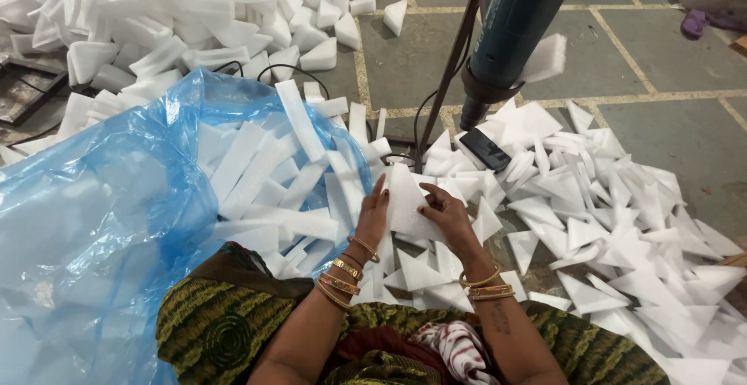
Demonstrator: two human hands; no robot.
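Gold bangles (342, 270), green patterned garment (226, 330)

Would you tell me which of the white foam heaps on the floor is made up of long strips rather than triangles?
The heap on the blue plastic sheet, left of the left hand: its foam strips are long and rectangular, unlike the triangles to the right.

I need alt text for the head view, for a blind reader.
Both hands, left hand and right hand, hold a white triangular foam piece under a blue heat gun on a stand, between a blue plastic bag and scattered foam triangles.
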